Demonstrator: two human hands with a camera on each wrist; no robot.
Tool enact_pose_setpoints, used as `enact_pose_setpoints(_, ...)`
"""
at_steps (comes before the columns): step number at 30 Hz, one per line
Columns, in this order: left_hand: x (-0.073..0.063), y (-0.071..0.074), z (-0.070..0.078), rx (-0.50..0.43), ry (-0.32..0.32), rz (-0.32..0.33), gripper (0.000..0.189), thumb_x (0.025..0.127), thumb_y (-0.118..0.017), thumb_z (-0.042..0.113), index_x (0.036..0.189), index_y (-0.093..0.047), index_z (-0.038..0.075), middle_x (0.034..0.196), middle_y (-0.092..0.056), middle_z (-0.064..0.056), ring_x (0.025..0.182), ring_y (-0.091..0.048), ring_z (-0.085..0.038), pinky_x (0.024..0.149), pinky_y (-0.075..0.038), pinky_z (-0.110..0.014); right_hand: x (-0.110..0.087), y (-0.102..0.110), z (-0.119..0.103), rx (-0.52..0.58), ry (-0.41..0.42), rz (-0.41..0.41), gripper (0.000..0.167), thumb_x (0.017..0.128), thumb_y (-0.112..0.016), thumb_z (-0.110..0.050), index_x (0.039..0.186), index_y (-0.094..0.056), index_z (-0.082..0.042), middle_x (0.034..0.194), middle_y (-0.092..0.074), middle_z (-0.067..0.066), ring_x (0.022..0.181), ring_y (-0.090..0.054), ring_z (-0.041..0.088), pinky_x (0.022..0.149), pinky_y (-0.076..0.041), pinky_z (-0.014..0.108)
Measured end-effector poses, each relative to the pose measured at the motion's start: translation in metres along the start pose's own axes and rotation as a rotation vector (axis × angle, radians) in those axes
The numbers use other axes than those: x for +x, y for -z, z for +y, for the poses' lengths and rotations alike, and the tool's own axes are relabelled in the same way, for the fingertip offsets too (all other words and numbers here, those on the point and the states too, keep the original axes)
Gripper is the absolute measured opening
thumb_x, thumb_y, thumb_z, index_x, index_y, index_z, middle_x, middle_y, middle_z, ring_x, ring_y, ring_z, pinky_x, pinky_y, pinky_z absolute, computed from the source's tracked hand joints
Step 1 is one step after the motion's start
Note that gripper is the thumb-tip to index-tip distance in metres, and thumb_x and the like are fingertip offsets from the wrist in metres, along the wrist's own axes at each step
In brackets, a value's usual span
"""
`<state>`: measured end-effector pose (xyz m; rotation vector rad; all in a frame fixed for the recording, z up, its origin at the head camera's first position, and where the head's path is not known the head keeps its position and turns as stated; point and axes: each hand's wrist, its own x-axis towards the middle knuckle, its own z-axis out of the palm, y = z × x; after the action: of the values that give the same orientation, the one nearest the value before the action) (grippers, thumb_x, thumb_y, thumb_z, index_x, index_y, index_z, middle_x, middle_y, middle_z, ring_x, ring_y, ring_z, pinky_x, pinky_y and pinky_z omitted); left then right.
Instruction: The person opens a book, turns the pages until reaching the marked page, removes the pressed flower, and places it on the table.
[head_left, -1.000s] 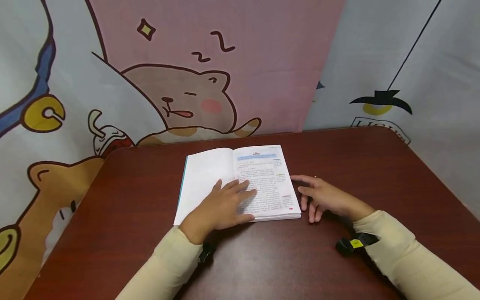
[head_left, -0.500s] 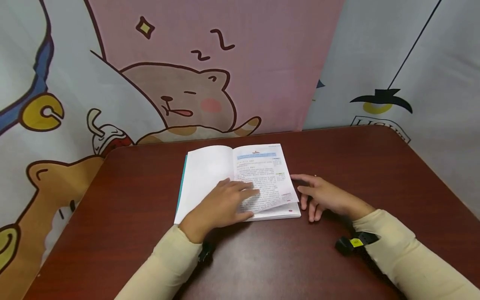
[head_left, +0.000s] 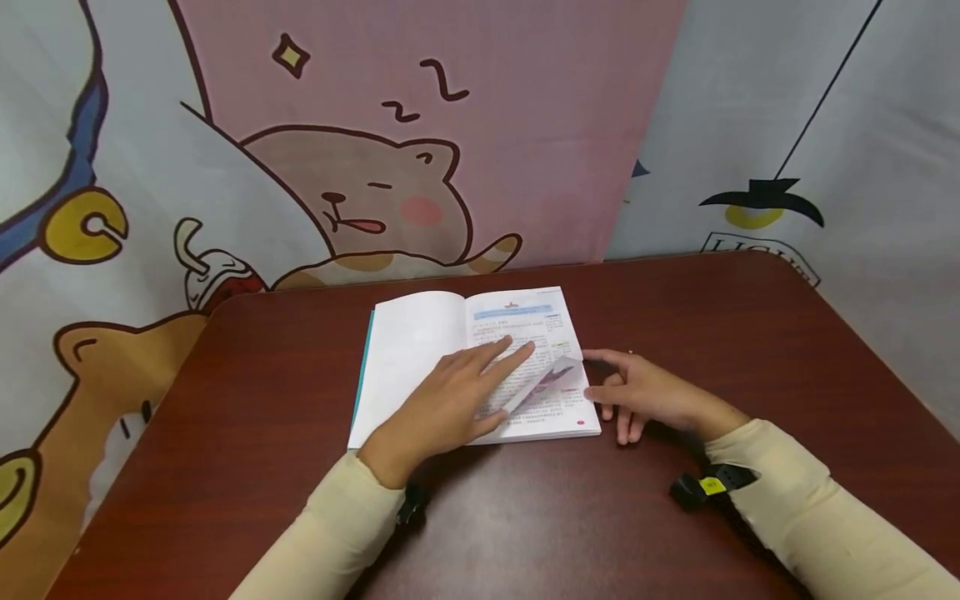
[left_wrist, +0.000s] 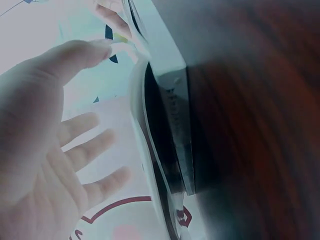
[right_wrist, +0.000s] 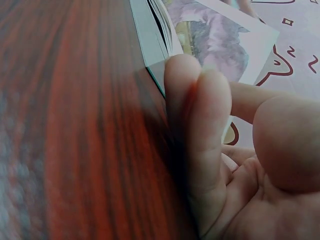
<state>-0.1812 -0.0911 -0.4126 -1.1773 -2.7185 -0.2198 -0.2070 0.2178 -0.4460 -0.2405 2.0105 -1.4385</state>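
An open book (head_left: 420, 342) lies on the table, its left page blank and its right page printed. The lower part of one right-hand leaf (head_left: 555, 379) is lifted and bent over, showing a purple-grey picture; the right wrist view shows this picture (right_wrist: 220, 47) too. My left hand (head_left: 442, 400) is over the book with fingers spread, its thumb by the bend of the leaf. At the book's right edge is my right hand (head_left: 648, 392): the index fingertip meets the lifted corner, the thumb tip is apart from it at the page edge, and the other fingers hang loosely bent.
The dark red wooden table (head_left: 262, 400) surrounds the book. Behind it hangs a cartoon-printed cloth (head_left: 547, 150). Black straps (head_left: 708, 487) with small devices sit at both wrists, low over the tabletop.
The right leaf's lower corner has risen from flat and folded upward. My left fingers have shifted slightly up and right across the page; my right thumb has moved left to the book's edge.
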Motion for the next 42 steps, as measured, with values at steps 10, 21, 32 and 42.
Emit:
enact_pose_setpoints(10,0.0024,0.0042,0.0029,0.129,-0.007,0.124,0.089,0.089,-0.074,0.031,0.16,-0.021,0.031,0.17,-0.007,-0.008,0.157,-0.008,-0.032,0.12,-0.015,-0.065,0.0006,0.0009,0.0002,-0.047,0.023,-0.003,0.082,0.094,-0.07,-0.019,0.158,-0.019,-0.011,0.075,-0.061,0.013,0.049,-0.067,0.023,0.045,-0.055,0.04)
enact_pose_setpoints(21,0.0013,0.002,0.0034,0.232,-0.04,0.092,0.057,0.089,-0.064,0.013,0.141,-0.058,0.035,0.168,-0.019,-0.006,0.157,0.001,-0.033,0.119,0.0,-0.069,0.0001,-0.0007,0.0007,-0.036,0.024,-0.002,0.081,0.096,-0.067,-0.019,0.158,-0.017,-0.01,0.075,-0.06,0.012,0.049,-0.067,0.023,0.045,-0.055,0.039)
enact_pose_setpoints(32,0.0009,0.0013,0.0031,0.18,-0.034,0.048,0.043,0.096,-0.053,0.008,0.134,-0.066,0.024,0.161,-0.038,-0.007,0.154,-0.023,-0.029,0.125,-0.016,-0.05,0.0001,0.0003,0.0019,-0.016,0.019,-0.009,0.081,0.096,-0.067,-0.018,0.158,-0.017,-0.01,0.075,-0.06,0.012,0.048,-0.066,0.021,0.045,-0.055,0.038)
enact_pose_setpoints(42,-0.0025,-0.0013,0.0027,0.094,0.004,-0.008,0.043,0.094,-0.059,0.015,0.136,-0.063,0.019,0.16,-0.04,-0.008,0.152,-0.029,-0.03,0.121,-0.027,-0.052,-0.0009,-0.0004,0.0011,-0.025,0.024,-0.011,0.081,0.096,-0.067,-0.018,0.158,-0.016,-0.009,0.075,-0.06,0.013,0.048,-0.066,0.021,0.045,-0.055,0.037)
